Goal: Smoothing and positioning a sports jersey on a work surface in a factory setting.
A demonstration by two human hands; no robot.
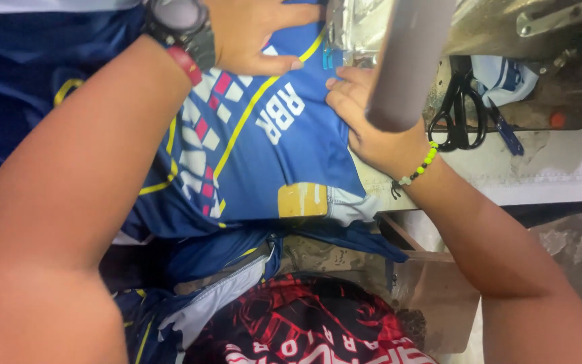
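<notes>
The blue jersey (271,155), printed with yellow lines, white and pink blocks and white lettering, lay flat across the table (560,178) and ran up to the sewing machine (506,27) at the far edge. The left hand (254,34) pressed down on the cloth at the far side, fingers (274,65) laid together and flat, thumb stretched along the fabric. The right hand (372,128) rested just right of it, its fingers curled down onto the cloth beside the machine's foot, pinching nothing that could be seen.

Judging by this, the piece was in the middle of being fed: the far part sat at the needle, while much of the garment hung off the near edge of the table, unfed. Whether a seam was already stitched could not be told, because a grey cylindrical bar (409,61) blurred across the needle area.

Black scissors (463,111) lay on the table right of the right hand, next to a folded white and blue scrap (506,77). A watch (180,27) sat on the left wrist, a bead bracelet (420,165) on the right. A red and black printed garment (304,323) lay lowest and nearest.
</notes>
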